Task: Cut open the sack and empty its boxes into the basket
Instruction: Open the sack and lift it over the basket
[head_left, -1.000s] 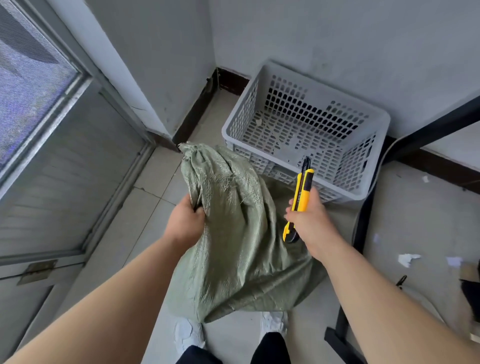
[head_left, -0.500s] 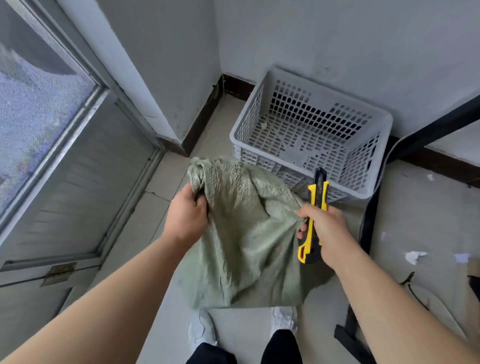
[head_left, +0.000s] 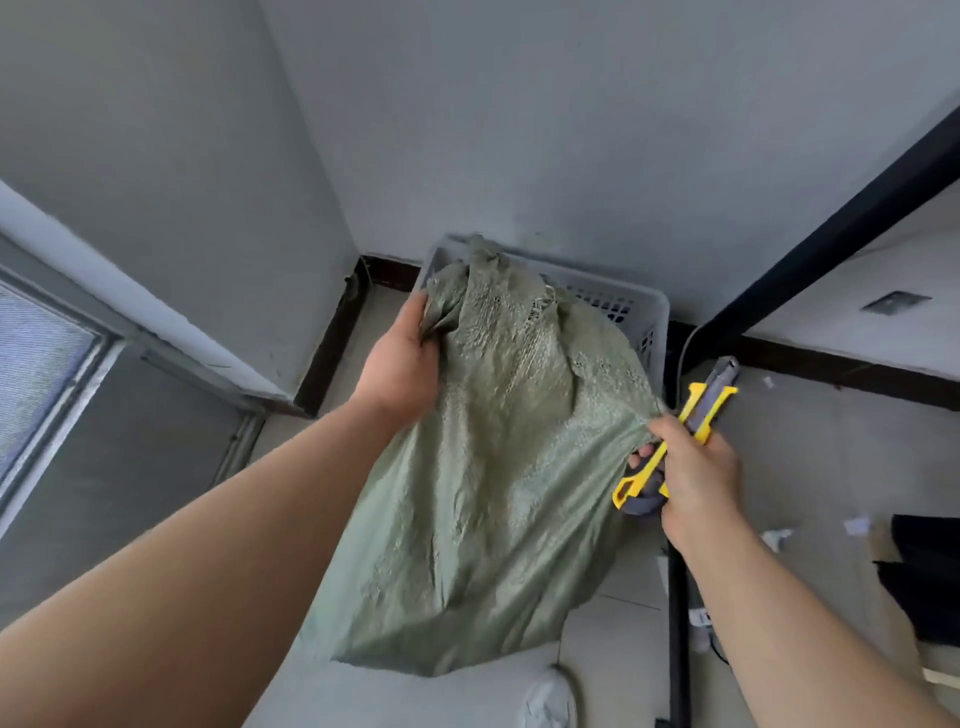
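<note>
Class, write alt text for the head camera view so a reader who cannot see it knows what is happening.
Two bare hands lift a green sack toward a grey basket in a room corner. The left hand grips the sack's top; the right hand pinches its side while holding a yellow knife.

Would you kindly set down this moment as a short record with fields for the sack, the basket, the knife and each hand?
sack: green woven sack, lifted and tilted, its top end over the basket
basket: grey slotted basket in the corner on the floor, mostly hidden behind the sack
knife: yellow utility knife, blade not visible
left hand: left hand grips the sack near its top
right hand: right hand holds the knife and pinches the sack's side
boxes: none visible
</note>
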